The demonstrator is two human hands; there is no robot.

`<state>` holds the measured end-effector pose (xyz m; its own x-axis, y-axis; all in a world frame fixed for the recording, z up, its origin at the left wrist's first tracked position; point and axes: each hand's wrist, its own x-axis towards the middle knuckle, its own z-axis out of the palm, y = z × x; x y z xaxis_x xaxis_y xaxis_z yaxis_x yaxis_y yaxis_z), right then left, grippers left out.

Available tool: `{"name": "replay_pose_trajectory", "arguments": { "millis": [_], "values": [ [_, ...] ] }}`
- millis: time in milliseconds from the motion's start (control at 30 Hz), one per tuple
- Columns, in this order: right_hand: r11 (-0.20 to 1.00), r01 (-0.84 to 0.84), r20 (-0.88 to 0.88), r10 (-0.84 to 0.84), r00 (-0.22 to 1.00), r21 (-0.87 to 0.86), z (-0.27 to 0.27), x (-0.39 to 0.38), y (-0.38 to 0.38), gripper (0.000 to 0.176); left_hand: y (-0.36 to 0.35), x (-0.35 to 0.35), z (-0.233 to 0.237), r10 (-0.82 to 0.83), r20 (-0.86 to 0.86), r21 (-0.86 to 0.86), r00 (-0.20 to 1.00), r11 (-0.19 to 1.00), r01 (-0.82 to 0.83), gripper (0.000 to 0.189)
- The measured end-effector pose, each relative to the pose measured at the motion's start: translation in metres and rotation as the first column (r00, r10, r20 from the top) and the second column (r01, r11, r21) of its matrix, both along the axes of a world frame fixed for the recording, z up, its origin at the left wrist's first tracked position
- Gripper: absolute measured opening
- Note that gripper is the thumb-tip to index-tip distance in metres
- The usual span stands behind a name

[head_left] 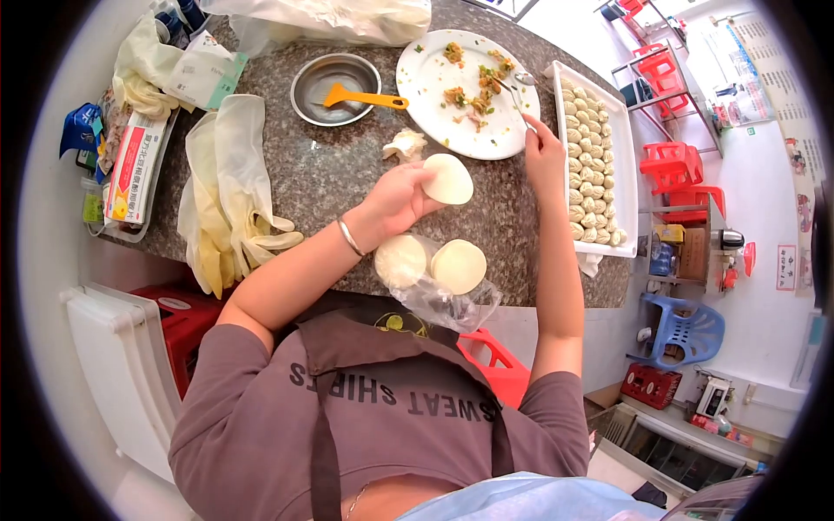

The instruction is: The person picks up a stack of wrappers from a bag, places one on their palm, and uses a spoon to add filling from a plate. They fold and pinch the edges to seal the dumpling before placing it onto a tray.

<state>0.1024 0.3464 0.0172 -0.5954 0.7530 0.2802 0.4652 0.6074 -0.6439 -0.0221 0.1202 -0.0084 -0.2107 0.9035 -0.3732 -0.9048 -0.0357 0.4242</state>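
Note:
My left hand (401,198), a bracelet at its wrist, pinches a round dumpling wrapper (450,181) by its edge. My right hand (544,158) grips the thin handle of a metal spoon (519,106) over the right side of a white plate (419,108). Clumps of chopped filling (473,120) with green bits are scattered on that plate. Two stacks of round wrappers, a left stack (400,261) and a right stack (459,267), sit below my left hand on a clear plastic bag (439,300). A white tray (625,165) right of my right hand holds rows of pleated dumplings (587,165).
A steel bowl (304,108) with an orange-handled scraper (369,99) stands left of the plate. Crumpled tissue (405,145) lies below it. Rubber gloves (239,187) hang over the counter's left edge, beside a box (136,169). A plastic bag (321,19) lies at the back.

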Motion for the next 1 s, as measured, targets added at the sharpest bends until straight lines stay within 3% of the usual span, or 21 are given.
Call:
{"name": "replay_pose_trajectory", "arguments": {
  "millis": [33, 167, 233, 433, 600, 833, 1000],
  "values": [
    [1.0, -0.002, -0.054, 0.002, 0.999, -0.001, -0.003, 0.003, -0.004, 0.028, 0.001, 0.0, 0.0, 0.005, 0.007, 0.0, 1.0, 1.0, -0.005, 0.033],
    [0.998, -0.02, 0.027, 0.022, 0.999, -0.066, 0.005, 0.012, -0.014, 0.029, 0.002, 0.001, 0.007, 0.087, 0.054, -0.015, 0.995, 0.996, -0.086, 0.036],
    [0.992, -0.017, -0.038, 0.012, 0.999, -0.122, 0.008, 0.007, -0.01, 0.029, 0.002, 0.0, 0.009, 0.13, 0.054, 0.015, 0.99, 0.991, -0.131, 0.038],
    [0.998, -0.015, -0.015, 0.014, 1.0, -0.068, -0.006, -0.019, 0.035, 0.029, 0.003, -0.002, 0.008, 0.11, 0.047, 0.077, 0.993, 0.991, -0.113, 0.038],
    [0.996, -0.08, 0.024, 0.081, 0.996, -0.041, -0.013, -0.001, 0.016, 0.03, 0.002, -0.005, 0.003, 0.087, 0.084, 0.123, 0.993, 0.988, -0.097, 0.038],
    [0.902, -0.149, -0.085, 0.125, 0.989, -0.404, -0.011, 0.039, -0.07, 0.03, 0.001, 0.001, 0.014, 0.084, 0.137, 0.183, 0.987, 0.977, -0.108, 0.042],
    [0.895, -0.166, -0.1, 0.136, 0.986, -0.414, -0.005, 0.05, -0.103, 0.031, 0.004, -0.001, 0.013, 0.066, 0.162, 0.278, 0.985, 0.954, -0.11, 0.043]
  ]
}}
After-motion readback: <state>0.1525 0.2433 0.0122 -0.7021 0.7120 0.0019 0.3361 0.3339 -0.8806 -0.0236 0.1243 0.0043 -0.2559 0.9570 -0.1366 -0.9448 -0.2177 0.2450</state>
